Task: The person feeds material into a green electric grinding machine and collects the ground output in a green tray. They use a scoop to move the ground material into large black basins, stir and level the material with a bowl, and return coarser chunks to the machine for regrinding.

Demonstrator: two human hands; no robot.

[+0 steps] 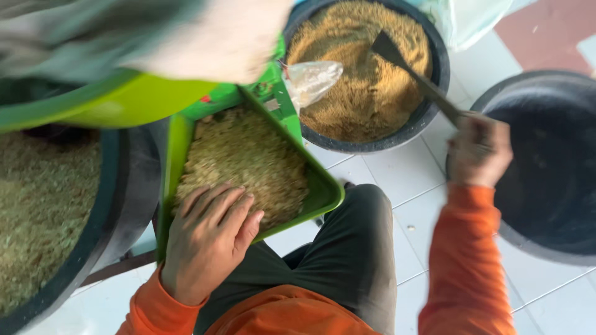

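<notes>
The green tray (pixel 323 192) sits tilted in front of the person's knees, fed from a green machine (pixel 124 102) above it, and it is heaped with pale greenish-brown grain (pixel 248 155) across most of its floor. The left hand (pixel 208 239) lies flat on the near end of that heap, fingers stretched out and loose, pressing on the grain rather than gripping anything. The right hand (pixel 478 152) is clenched around the handle of a dark scoop (pixel 403 62), whose blade rests on the mound of golden-brown grain (pixel 347 74) inside the black tub (pixel 434 80) just beyond the tray. That tub looks close to full. A clear plastic bag (pixel 313 80) hangs at the machine's outlet between tray and tub. To the right, a second black tub (pixel 546 174) appears dark inside, with no grain visible in it, so as a judgement much sorting is still ahead. On the left, a third tub (pixel 105 205) holds a deep layer of coarser greenish grain. Everything stands on a white tiled floor (pixel 410 174).
</notes>
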